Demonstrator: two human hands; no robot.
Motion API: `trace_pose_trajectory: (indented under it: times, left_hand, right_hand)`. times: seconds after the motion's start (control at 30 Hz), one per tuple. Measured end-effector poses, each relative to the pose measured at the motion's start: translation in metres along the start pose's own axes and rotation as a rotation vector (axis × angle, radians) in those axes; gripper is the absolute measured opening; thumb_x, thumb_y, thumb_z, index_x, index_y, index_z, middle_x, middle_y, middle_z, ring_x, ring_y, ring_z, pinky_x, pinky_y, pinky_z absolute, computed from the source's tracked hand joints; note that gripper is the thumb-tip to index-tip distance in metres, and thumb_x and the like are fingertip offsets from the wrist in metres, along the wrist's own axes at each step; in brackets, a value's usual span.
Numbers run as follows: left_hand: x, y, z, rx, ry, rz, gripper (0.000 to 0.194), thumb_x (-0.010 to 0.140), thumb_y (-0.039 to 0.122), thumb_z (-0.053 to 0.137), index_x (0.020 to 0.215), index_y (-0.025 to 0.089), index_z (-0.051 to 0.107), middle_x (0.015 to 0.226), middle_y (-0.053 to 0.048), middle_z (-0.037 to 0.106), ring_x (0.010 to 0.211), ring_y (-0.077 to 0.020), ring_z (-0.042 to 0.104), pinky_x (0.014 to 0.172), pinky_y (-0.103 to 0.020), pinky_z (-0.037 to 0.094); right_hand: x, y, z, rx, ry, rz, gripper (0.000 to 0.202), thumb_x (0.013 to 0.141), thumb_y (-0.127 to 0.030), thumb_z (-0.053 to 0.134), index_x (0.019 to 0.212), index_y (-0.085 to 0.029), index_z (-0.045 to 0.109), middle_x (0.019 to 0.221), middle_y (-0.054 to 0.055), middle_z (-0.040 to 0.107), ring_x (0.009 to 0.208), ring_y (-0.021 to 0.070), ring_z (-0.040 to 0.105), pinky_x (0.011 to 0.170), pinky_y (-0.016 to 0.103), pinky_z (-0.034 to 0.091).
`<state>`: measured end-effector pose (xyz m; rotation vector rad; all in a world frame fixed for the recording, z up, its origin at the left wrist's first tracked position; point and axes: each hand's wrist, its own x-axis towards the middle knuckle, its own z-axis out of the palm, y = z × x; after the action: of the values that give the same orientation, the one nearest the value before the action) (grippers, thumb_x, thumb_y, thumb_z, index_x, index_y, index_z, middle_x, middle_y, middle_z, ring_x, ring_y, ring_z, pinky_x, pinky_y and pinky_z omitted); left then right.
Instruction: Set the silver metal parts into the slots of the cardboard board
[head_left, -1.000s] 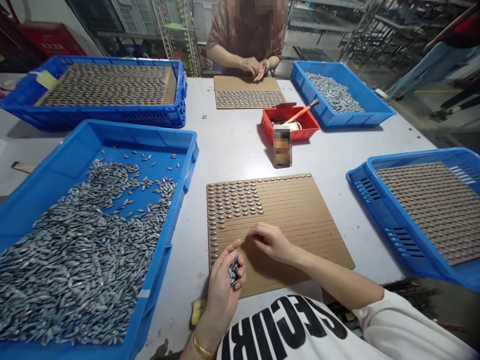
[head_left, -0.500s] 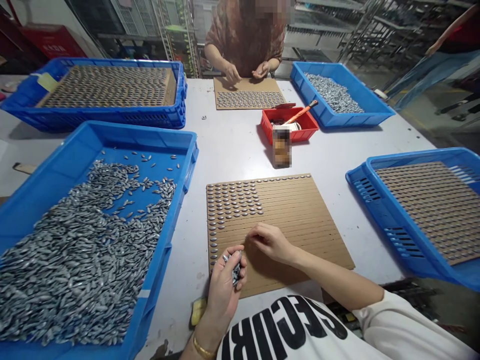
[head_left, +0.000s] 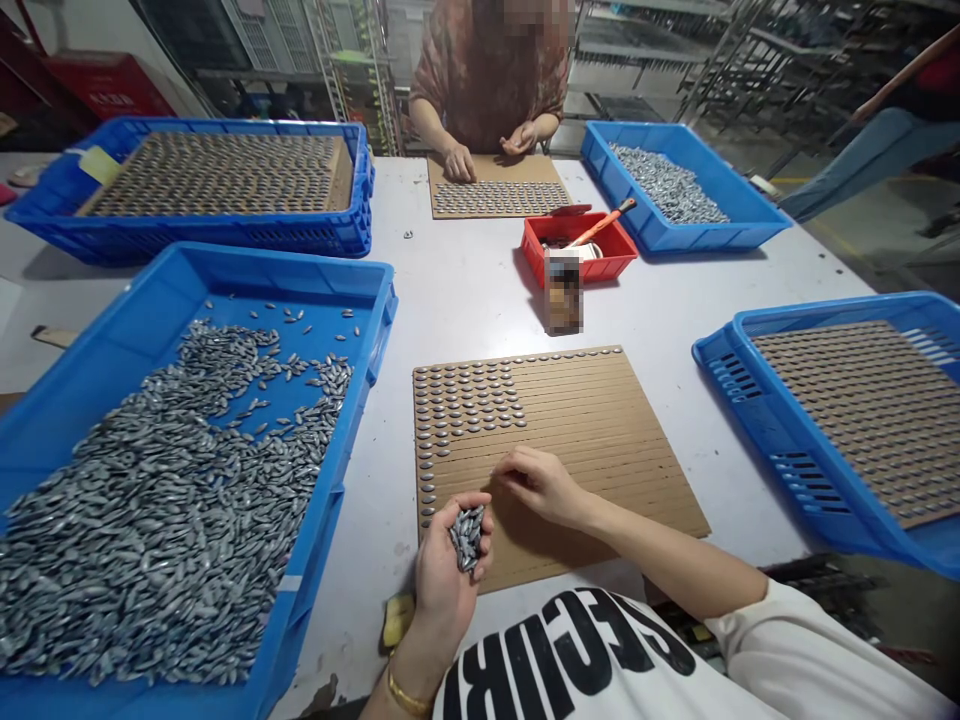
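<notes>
In the head view, my left hand (head_left: pixel 454 550) is cupped at the near left corner of a grooved cardboard sheet (head_left: pixel 600 440). A handful of small grey spindle-shaped metal pieces (head_left: pixel 468 540) lies in its palm, the fingers curled round them. My right hand (head_left: pixel 544 485) rests over the sheet just right of it, fingertips pinched together. Whatever is between those fingertips is hidden. Rows of the same metal pieces (head_left: pixel 469 395) sit in the grooves at the sheet's far left, with a single column down the left edge and one line along the far edge.
Left of me stands a blue tray (head_left: pixel 375 340) of loose metal pieces. Blue crates (head_left: pixel 720 365) with filled sheets are at right and far left. A red box (head_left: pixel 619 270) and a pixelated object (head_left: pixel 564 295) lie ahead. Across the table, a co-worker's hands (head_left: pixel 459 162) work over another sheet.
My left hand's thumb has moved off the metal pieces, and the palm has opened to show them. My right hand has hardly moved. The co-worker's one hand has lowered to their sheet.
</notes>
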<state>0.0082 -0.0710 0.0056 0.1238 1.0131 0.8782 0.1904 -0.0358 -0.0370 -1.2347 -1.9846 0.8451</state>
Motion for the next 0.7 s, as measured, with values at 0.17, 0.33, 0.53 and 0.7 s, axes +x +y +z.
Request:
trace_pose_trajectory:
  times: [0.17,0.33,0.53,0.7]
  left_hand:
    - [0.0013,-0.0025,-0.0008,0.073,-0.024,-0.012,0.023,0.073,0.028,0.065,0.092,0.015,0.062,0.068,-0.001,0.055,0.05,-0.0069,0.045,0.038,-0.016,0.024]
    - [0.0031,-0.0046,-0.0033,0.121,-0.039,-0.004,0.024,0.075,0.027,0.067,0.096,0.016,0.061,0.069,0.001,0.053,0.051,-0.0049,0.042,0.04,-0.015,0.023]
    - [0.0023,-0.0046,-0.002,0.127,-0.025,-0.006,0.031,0.071,0.03,0.073,0.095,0.016,0.06,0.069,0.001,0.054,0.049,-0.0041,0.04,0.039,-0.015,0.022]
    - [0.0016,-0.0036,-0.0017,0.103,-0.021,-0.014,0.029,0.07,0.029,0.072,0.093,0.016,0.06,0.069,0.001,0.055,0.05,-0.0047,0.043,0.039,-0.015,0.022]
  right_hand:
    - [-0.0001,-0.0013,-0.0003,0.01,-0.007,0.013,0.01,0.091,-0.019,0.051,0.09,-0.02,0.061,0.082,0.004,0.063,0.075,0.0139,0.058,0.068,0.025,0.045]
    - [-0.0001,-0.001,-0.0005,0.007,-0.012,0.013,0.01,0.091,-0.018,0.051,0.09,-0.02,0.061,0.081,0.003,0.063,0.074,0.0137,0.057,0.067,0.025,0.045]
    - [-0.0002,-0.0001,0.0001,0.0,0.0,0.008,0.01,0.091,-0.019,0.051,0.091,-0.02,0.061,0.081,0.004,0.063,0.074,0.0139,0.057,0.068,0.026,0.045]
    - [-0.0005,0.0008,0.0014,0.004,0.016,0.007,0.01,0.091,-0.02,0.052,0.091,-0.02,0.062,0.081,0.004,0.063,0.075,0.0142,0.058,0.068,0.026,0.046]
